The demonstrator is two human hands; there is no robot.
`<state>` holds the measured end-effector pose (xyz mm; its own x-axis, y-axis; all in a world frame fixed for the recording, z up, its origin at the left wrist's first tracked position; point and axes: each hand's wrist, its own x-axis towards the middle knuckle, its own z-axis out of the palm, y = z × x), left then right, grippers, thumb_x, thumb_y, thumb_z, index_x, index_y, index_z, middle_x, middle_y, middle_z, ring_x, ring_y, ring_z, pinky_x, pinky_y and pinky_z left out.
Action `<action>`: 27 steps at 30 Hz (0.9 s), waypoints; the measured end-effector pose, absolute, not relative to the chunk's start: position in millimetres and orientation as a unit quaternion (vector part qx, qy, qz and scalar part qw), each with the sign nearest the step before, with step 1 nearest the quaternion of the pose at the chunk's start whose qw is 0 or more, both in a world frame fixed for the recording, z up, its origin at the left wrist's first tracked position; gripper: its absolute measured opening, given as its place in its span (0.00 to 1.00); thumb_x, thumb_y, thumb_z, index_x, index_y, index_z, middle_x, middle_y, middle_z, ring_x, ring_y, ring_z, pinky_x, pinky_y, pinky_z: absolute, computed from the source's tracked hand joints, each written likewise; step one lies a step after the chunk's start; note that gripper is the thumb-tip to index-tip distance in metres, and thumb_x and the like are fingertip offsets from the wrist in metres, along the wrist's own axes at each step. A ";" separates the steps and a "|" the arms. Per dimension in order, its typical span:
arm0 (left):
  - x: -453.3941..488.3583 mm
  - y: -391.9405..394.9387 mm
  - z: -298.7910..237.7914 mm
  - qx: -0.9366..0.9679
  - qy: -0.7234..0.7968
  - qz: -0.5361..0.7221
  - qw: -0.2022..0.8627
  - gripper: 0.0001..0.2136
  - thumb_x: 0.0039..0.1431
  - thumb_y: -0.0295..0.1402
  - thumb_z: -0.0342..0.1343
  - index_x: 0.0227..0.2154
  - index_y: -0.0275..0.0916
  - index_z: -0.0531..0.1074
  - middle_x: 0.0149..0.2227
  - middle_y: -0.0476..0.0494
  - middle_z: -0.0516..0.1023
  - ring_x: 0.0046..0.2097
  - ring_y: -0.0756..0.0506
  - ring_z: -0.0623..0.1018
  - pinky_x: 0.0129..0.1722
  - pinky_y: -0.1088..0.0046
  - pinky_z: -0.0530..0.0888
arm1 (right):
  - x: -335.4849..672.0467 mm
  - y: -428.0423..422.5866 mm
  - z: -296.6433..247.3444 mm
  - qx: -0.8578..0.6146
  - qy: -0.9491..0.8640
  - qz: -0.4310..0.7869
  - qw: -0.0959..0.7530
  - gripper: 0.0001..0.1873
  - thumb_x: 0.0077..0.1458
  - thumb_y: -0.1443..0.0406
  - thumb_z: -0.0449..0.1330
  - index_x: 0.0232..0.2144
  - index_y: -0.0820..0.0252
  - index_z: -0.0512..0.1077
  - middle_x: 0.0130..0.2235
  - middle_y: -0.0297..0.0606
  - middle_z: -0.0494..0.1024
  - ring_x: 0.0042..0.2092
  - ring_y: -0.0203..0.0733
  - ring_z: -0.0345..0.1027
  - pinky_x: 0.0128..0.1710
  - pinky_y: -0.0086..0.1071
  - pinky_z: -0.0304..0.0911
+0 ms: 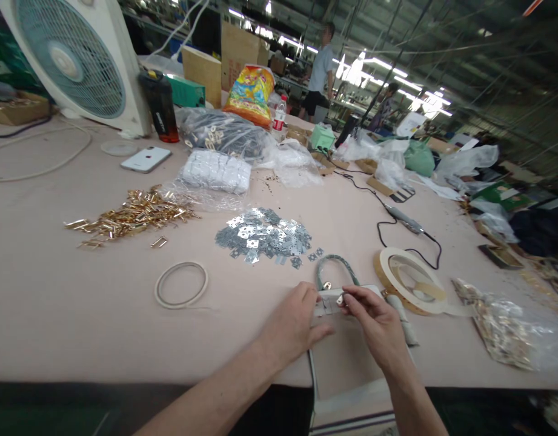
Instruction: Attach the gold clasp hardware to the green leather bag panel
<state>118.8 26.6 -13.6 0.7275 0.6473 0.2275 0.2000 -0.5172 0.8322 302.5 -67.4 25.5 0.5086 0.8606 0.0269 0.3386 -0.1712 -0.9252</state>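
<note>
A light-coloured handbag [346, 351] lies at the table's front edge, its lower part hanging over. Its dark green handle [337, 259] arches away from me, with a small gold metal fitting at one end. My left hand [294, 324] grips the bag's upper left edge, fingers curled and thumb stretched across the bag. Between the thumb and fingertips of my right hand [374, 318] is a small shiny metal piece [340, 300], held just over the bag's top strip; its exact shape is partly hidden. A greyish-green roll [402, 324] lies beside my right hand.
Beyond the bag lie a pile of silver metal plates [265, 233] and a heap of gold buckles [133, 215]. Tape rolls [181, 284] flank the work; a corded tool [403, 219] lies right. A phone [146, 159], bottle [279, 114] and fan [74, 60] stand farther back.
</note>
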 end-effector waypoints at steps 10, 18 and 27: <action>123.7 30.1 -19.4 0.790 0.247 0.293 0.478 0.23 0.52 0.30 0.76 0.47 0.41 0.71 0.48 0.43 0.71 0.48 0.41 0.75 0.47 0.62 0.78 | 289.0 -55.8 36.5 -0.691 -0.580 0.260 0.345 0.08 0.65 0.60 0.64 0.42 0.45 0.84 0.47 0.36 0.85 0.52 0.51 0.77 0.57 0.45 0.70; 124.3 31.0 -19.3 0.794 0.249 0.293 0.470 0.19 0.55 0.32 0.75 0.44 0.41 0.71 0.46 0.45 0.71 0.45 0.43 0.74 0.43 0.64 0.77 | 289.0 -52.1 29.1 -0.690 -0.602 0.230 0.329 0.09 0.64 0.63 0.64 0.43 0.45 0.84 0.45 0.36 0.85 0.49 0.52 0.77 0.54 0.46 0.70; 124.8 30.9 -19.3 0.797 0.254 0.284 0.468 0.18 0.55 0.30 0.73 0.42 0.41 0.70 0.45 0.46 0.70 0.45 0.42 0.73 0.42 0.64 0.75 | 286.7 -49.7 26.3 -0.682 -0.633 0.175 0.322 0.07 0.64 0.64 0.65 0.42 0.47 0.82 0.43 0.38 0.84 0.49 0.54 0.74 0.51 0.48 0.68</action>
<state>124.8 30.9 -19.3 0.7100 0.6704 0.2156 0.1383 -0.4329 0.8908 286.7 -49.7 26.3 0.1375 0.9761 0.1685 0.7508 0.0082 -0.6605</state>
